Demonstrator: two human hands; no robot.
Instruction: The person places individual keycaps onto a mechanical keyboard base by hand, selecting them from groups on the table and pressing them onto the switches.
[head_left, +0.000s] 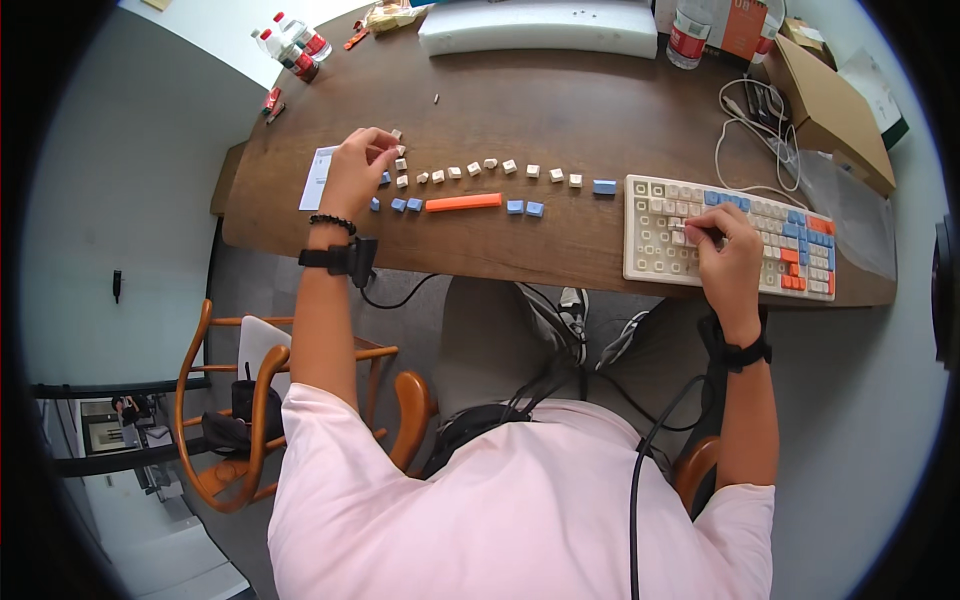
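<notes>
The work in hand is the pulling or fitting of keycaps on a mechanical keyboard [730, 238] that lies along the desk's near edge toward its right end. The right hand [728, 258] rests on the keyboard's middle rows with its fingers [706, 233] drawn together around a thin dark tool or a single cap; which of the two I cannot tell. The left hand [357, 175] is near the desk's left end, over the start of the laid-out caps, its fingers [383, 152] bunched and pinching what looks like one small cream keycap. From that hand a row of cream keycaps [478, 169] runs rightward, parallel to the near edge, ending in a wider blue keycap [604, 187] just beside the keyboard's left side. A second, nearer row holds small blue keycaps [407, 204], the long orange spacebar cap [463, 202] and two more blue caps [526, 208]. On the keyboard, the left block shows bare switch sockets, while the right part carries cream, blue and orange caps, so by my judgement roughly a third to a half of the board is uncapped and the rest is yet to be dealt with. A white paper slip [316, 178] lies partly under the left hand. Along the far edge sit a white foam block [540, 28], plastic bottles [292, 45] at the far left corner, a cardboard box [835, 110] at the right end and a coiled white cable [745, 125].
</notes>
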